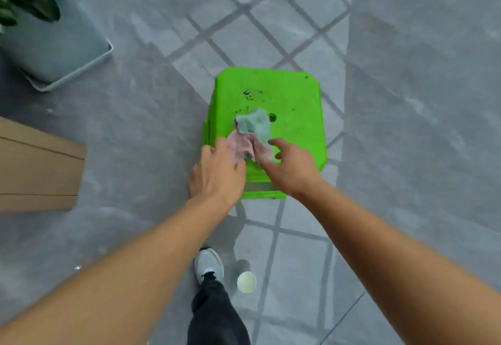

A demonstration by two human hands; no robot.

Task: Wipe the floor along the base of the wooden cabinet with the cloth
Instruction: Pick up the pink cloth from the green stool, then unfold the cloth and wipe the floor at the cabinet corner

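A crumpled pink and pale green cloth (pixel 252 133) lies on top of a bright green plastic stool (pixel 287 98) standing on the grey tiled floor (pixel 135 117). My left hand (pixel 217 171) rests at the stool's near left corner, its fingers touching the cloth's pink edge. My right hand (pixel 290 165) reaches over the stool's near edge, thumb and fingers spread beside the cloth's right side. Neither hand has closed on the cloth. A brown wooden or cardboard panel (pixel 38 165) shows at the left edge.
A grey square planter (pixel 57 46) with green leaves stands on a tray at the upper left. A small white cup (pixel 246 281) sits on the floor by my grey shoe (pixel 208 263). Water drops dot the stool top.
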